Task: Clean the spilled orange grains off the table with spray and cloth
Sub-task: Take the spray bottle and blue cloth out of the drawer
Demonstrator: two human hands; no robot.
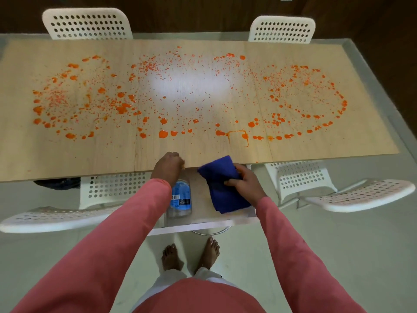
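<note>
Pickup step, no wiping yet. Left hand point(168, 164) is gripping bottle point(180, 197) top, right hand point(246, 182) fingers holding cloth point(222, 188). Next: spraying grains point(162, 133) nr tabletop point(67, 159) near edge.

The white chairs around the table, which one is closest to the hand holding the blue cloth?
The near-side chair tucked under the table edge just right of the right hand holding the blue cloth; the two far chairs stand across the table.
</note>
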